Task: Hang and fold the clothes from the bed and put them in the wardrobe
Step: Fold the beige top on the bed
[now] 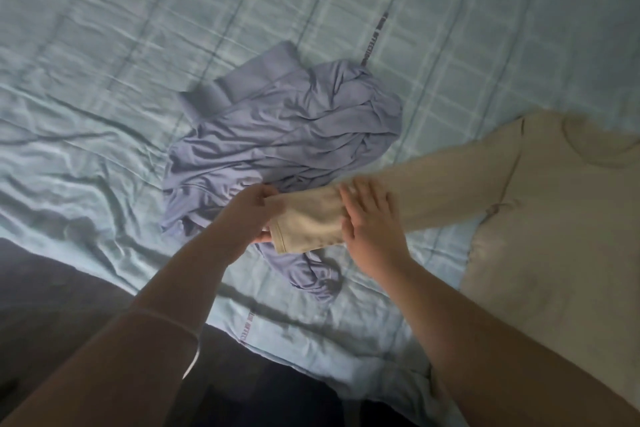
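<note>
Nearest us, at 6 o'clock, both forearms reach out over the edge of the bed point(104, 87), which has a pale blue checked cover. Of the two hands, the left hand point(254, 215) curls round the cuff end of a sleeve point(450, 191), with the thumb on top and the fingers underneath. Just beside it, toward 3 o'clock, the right hand point(370, 218) lies flat on the same sleeve, fingers straight and spread, gripping nothing. The sleeve belongs to a beige shirt point(554, 236) spread out on the bed at 3 to 4 o'clock, neckline toward the far right. Farther off, toward 12 o'clock from the hands, a lavender garment point(287, 128) lies crumpled, and the sleeve's cuff overlaps its near edge.
</note>
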Action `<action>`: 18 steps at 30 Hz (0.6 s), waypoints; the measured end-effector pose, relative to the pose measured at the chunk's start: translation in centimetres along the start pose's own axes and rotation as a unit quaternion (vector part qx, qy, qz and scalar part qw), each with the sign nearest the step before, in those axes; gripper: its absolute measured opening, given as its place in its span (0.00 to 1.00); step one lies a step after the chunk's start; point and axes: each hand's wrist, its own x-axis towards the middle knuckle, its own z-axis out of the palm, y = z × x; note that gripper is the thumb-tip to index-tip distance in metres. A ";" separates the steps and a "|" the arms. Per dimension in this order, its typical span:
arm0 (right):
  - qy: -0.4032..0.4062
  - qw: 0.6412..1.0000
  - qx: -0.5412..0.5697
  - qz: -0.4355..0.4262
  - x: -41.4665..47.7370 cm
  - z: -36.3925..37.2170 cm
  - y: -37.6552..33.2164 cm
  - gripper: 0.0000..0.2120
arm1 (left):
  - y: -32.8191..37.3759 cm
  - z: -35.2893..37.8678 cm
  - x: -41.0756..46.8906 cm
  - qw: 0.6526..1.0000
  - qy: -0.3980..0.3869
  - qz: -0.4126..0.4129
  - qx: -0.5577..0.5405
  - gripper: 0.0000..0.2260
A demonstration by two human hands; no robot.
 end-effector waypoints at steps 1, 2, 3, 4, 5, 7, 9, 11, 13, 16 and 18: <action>-0.020 1.000 -0.024 0.002 0.2 0.9 -0.2 0.28 | -0.4 0.4 -0.1 1.000 0.016 0.013 0.013 0.06; -0.036 0.998 -0.044 0.008 0.3 1.8 -0.4 0.31 | -0.8 0.8 0.0 0.999 0.038 0.028 0.021 0.04; -0.047 0.997 -0.059 0.016 0.4 2.6 -0.7 0.33 | -1.2 1.1 0.0 0.997 0.062 0.040 0.029 0.06; -0.053 0.996 -0.067 0.024 0.6 3.2 -0.9 0.35 | -1.4 1.3 0.1 0.995 0.080 0.048 0.031 0.07; -0.057 0.995 -0.069 0.032 0.8 3.5 -1.1 0.37 | -1.4 1.5 -0.1 0.994 0.087 0.053 0.032 0.09; -0.072 0.994 -0.066 0.040 1.1 3.4 -1.2 0.38 | -1.4 1.7 -0.6 0.994 0.083 0.067 0.028 0.09; -0.067 0.997 -0.025 0.036 1.2 2.2 -1.1 0.38 | -0.9 2.1 -1.4 0.994 0.075 0.079 0.011 0.07; 0.003 0.991 0.128 0.043 0.6 0.1 -1.3 0.33 | -0.3 2.9 -2.4 0.994 0.064 0.088 -0.020 0.04; 0.115 0.938 0.319 0.077 -0.6 -2.4 -1.4 0.23 | 0.5 4.4 -3.0 0.991 0.051 0.102 -0.072 0.07; 0.093 0.799 0.575 0.151 -2.7 -6.3 -0.9 0.13 | 2.2 7.9 -3.9 0.984 0.005 0.123 -0.128 0.10; 0.011 0.698 0.700 0.152 -3.4 -8.5 1.2 0.21 | 3.1 11.6 -4.4 0.977 -0.061 0.123 -0.166 0.13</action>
